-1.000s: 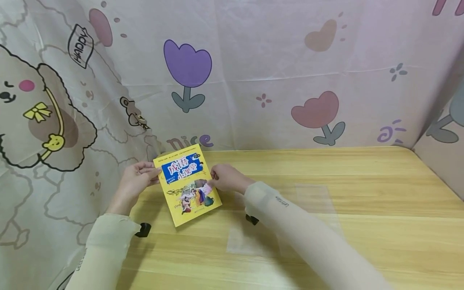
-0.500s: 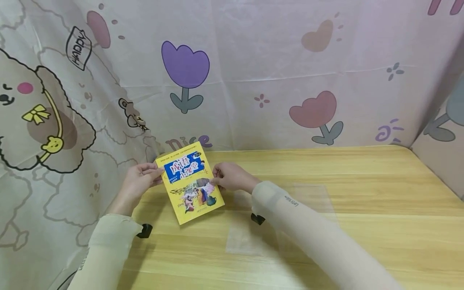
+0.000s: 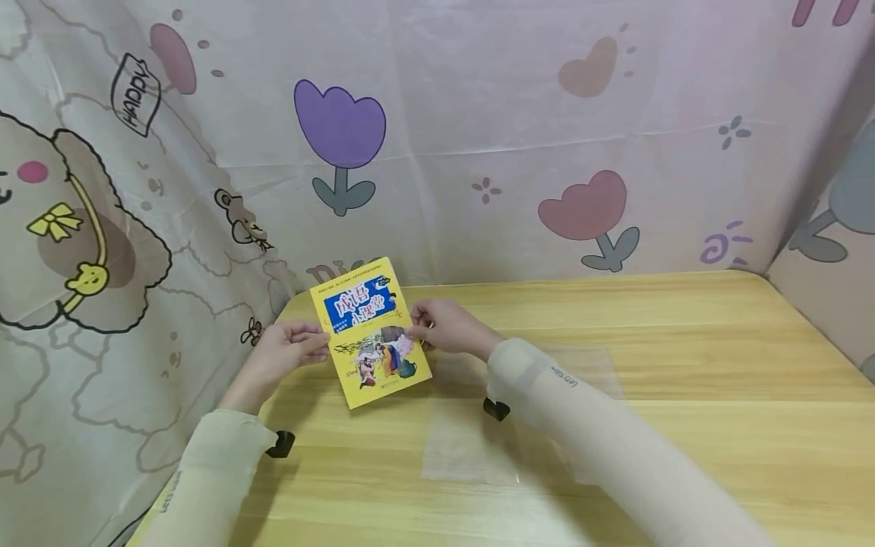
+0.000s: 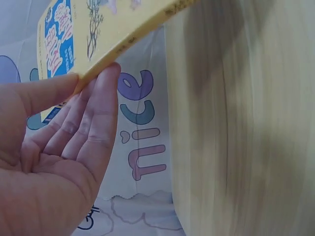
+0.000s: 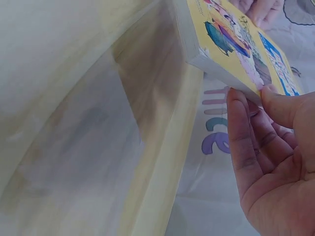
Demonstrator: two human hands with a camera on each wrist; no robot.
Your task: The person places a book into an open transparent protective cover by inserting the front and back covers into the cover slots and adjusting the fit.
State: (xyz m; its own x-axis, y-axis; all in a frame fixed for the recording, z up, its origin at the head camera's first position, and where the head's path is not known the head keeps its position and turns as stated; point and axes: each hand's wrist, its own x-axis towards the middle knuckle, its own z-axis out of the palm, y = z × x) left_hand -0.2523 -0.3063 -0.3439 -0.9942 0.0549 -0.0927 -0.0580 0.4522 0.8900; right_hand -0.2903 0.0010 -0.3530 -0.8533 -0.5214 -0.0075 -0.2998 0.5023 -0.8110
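Observation:
A yellow book [image 3: 372,334] with a blue title panel and a drawn scene on its cover is held up, tilted, above the table's far left part. My left hand [image 3: 290,349] pinches its spine edge; in the left wrist view the thumb lies on the cover and the fingers [image 4: 101,105] are behind. At the opposite edge my right hand [image 3: 447,327] grips the book, thumb on the front and fingers [image 5: 244,142] beneath, as the right wrist view shows. The page edges of the book [image 5: 216,69] face the right wrist camera.
A clear plastic sheet or sleeve [image 3: 472,456] lies flat on the wooden table [image 3: 724,357], partly under the right forearm. Patterned curtains [image 3: 465,91] hang behind the table and along its left side.
Both hands have carried the book a little to the right and upward in the head view. The head view itself has shifted slightly. Both hands keep their grip.

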